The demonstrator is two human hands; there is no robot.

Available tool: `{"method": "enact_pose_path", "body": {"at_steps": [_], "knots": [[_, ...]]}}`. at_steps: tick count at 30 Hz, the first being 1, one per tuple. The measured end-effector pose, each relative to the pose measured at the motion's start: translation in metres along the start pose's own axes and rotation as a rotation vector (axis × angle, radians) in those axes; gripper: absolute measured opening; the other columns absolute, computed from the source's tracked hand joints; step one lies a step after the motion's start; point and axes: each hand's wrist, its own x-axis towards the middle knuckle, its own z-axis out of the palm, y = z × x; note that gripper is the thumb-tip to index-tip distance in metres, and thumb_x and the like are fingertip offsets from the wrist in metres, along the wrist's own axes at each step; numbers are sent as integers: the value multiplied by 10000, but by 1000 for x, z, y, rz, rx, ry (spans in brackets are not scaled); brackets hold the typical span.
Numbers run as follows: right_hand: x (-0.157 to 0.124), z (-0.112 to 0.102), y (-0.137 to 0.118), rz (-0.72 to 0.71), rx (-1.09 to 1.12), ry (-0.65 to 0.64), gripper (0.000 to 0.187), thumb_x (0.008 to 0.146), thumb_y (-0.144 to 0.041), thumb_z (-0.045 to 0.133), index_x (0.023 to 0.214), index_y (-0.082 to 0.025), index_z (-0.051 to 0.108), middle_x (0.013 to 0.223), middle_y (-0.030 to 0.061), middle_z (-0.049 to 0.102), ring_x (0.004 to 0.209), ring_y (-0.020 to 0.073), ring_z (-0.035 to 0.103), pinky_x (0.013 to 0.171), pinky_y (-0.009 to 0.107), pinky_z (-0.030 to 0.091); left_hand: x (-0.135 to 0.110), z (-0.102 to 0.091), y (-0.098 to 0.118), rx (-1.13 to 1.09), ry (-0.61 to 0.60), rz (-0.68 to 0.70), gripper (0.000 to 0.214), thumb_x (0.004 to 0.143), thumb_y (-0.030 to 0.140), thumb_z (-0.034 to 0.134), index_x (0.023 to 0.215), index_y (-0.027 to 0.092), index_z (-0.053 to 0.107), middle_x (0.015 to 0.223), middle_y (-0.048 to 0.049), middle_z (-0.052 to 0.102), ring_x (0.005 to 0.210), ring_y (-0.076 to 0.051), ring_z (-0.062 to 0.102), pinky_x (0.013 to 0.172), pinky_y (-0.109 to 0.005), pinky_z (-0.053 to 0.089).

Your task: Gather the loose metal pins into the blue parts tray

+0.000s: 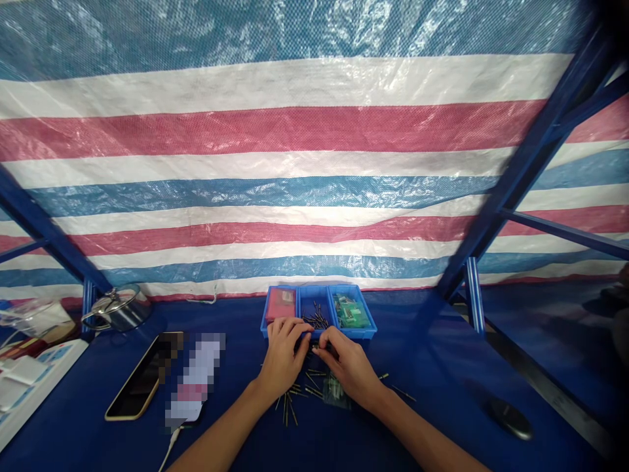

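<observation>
My left hand (284,353) is at the front edge of a blue three-compartment tray (317,333), its fingers curled and the thumb close to the index finger. Facing it, my right hand (350,366) pinches something small and dark between thumb and fingers; its kind is not clear. Whatever the left fingers hold is hidden. Thin metal rods (318,318), perhaps drill bits, fill part of the tray's middle compartment. More loose rods (289,410) lie scattered on the blue table around and under both hands. A small clear plastic bag (335,393) lies below my right hand.
The tray's left compartment holds a pink packet (282,305), the right one green-tinted bags (351,311). Leftward lie a dark phone (140,383), a lit phone (194,380) on a cable, a metal pot (120,309) and a power strip (42,383). A black mouse (511,418) is at right.
</observation>
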Motion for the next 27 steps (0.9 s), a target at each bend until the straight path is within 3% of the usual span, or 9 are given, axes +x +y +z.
{"method": "enact_pose_path", "body": {"at_steps": [6,11,17,27], "knots": [[-1,1,1,-36,9,0,209,1062,-269,598,882,-247,496,865,-29,559,670,139,511,620,254,398,0,-1,0,0,-4,1,190,1091,244,521,1169,276,692,1183,-52,687,1134,-256,565,944,-424,423],[-1,2,2,-41,2,13,198,1066,-286,600,887,-244,526,891,-12,596,697,145,555,633,252,433,-1,0,0,-9,4,7,188,1091,239,522,1173,276,688,1184,-51,687,1134,-255,562,946,-428,420],[0,0,2,-81,-6,7,174,1102,-307,550,951,-250,615,943,15,661,804,177,644,736,284,498,0,0,0,-12,1,4,191,1095,248,514,1164,275,691,1176,-55,688,1120,-256,561,933,-434,422],[0,2,3,-105,-73,11,301,1149,-361,424,978,-249,646,925,33,665,789,189,656,698,291,498,0,-1,1,-8,3,6,183,1097,255,518,1164,276,686,1177,-53,691,1125,-256,566,942,-440,423]]}}
